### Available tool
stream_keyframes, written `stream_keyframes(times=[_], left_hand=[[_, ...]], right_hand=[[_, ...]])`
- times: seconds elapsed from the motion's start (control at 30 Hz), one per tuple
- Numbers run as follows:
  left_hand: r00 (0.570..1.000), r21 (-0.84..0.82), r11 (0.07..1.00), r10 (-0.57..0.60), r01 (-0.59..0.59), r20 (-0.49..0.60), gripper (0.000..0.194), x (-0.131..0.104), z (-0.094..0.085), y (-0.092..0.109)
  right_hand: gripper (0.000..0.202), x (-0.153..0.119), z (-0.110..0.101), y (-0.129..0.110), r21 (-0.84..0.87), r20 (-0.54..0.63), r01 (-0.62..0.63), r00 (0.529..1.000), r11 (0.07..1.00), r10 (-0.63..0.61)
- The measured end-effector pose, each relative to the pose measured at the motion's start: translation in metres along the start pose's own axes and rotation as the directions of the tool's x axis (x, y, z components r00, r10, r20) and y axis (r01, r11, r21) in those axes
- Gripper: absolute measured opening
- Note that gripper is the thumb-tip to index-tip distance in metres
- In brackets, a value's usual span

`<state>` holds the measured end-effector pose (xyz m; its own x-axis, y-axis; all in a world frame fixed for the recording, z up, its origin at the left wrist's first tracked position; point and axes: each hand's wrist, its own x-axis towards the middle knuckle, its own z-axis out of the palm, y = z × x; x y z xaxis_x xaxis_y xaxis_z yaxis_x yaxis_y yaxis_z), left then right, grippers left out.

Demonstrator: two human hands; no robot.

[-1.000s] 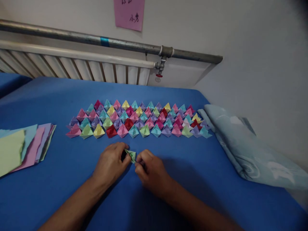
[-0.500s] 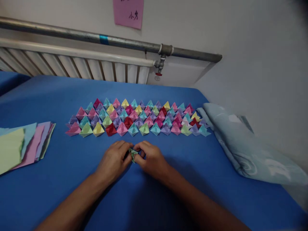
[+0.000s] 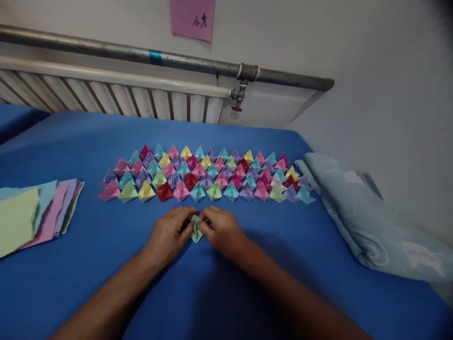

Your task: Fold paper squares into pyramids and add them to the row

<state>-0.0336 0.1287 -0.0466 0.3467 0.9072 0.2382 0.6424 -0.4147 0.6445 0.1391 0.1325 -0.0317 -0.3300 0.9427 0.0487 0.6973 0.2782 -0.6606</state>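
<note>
A small folded piece of light green paper [image 3: 196,230] is pinched between my two hands, low over the blue surface [image 3: 148,293]. My left hand [image 3: 172,229] closes on its left edge with thumb and fingertips. On the opposite edge, my right hand [image 3: 221,229] grips it the same way. The paper faces me as a diamond with a crease or opening down its middle. Just beyond my hands stand several rows of folded paper boats [image 3: 197,192] in pink, green, yellow, red, purple and blue.
Loose coloured paper sheets [image 3: 17,219] lie stacked at the left. A folded pale blue-green cloth [image 3: 357,212] rests at the right against the wall. Behind the surface are a white radiator [image 3: 141,101], a metal pipe [image 3: 106,49] and a valve with a red handle [image 3: 236,109].
The green paper has turned and spread from a narrow, crumpled-looking shape into a flatter diamond. Both hands keep hold of it and have shifted only slightly. The view has moved a little.
</note>
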Motion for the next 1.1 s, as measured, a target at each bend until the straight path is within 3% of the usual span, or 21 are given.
stream_keyframes(times=[0.1, 0.3, 0.47, 0.73, 1.1], left_hand=[[1.000, 0.019, 1.000, -0.002, 0.001, 0.030, 0.010, 0.001, -0.002, 0.002], [0.997, 0.098, 0.994, -0.056, 0.051, 0.050, 0.012, 0.001, -0.001, 0.004], [0.995, 0.161, 0.985, -0.070, 0.058, 0.075, 0.011, 0.002, 0.000, 0.006], [0.994, 0.146, 0.988, -0.069, 0.055, 0.088, 0.012, 0.006, -0.002, 0.003], [0.981, 0.123, 0.981, -0.165, 0.153, 0.100, 0.009, 0.010, -0.006, 0.007]], right_hand=[[0.011, -0.002, 0.002, 0.000, -0.128, 0.005, 0.032, 0.999, 0.991, -0.032], [0.012, -0.002, 0.005, -0.004, -0.292, -0.036, 0.038, 0.998, 0.956, -0.050], [0.007, 0.004, 0.001, -0.007, -0.247, -0.016, -0.024, 1.000, 0.969, 0.021], [0.008, 0.022, -0.012, -0.010, -0.139, 0.144, -0.166, 0.972, 0.976, 0.186], [0.009, 0.019, -0.007, -0.007, -0.116, 0.061, -0.148, 0.986, 0.982, 0.156]])
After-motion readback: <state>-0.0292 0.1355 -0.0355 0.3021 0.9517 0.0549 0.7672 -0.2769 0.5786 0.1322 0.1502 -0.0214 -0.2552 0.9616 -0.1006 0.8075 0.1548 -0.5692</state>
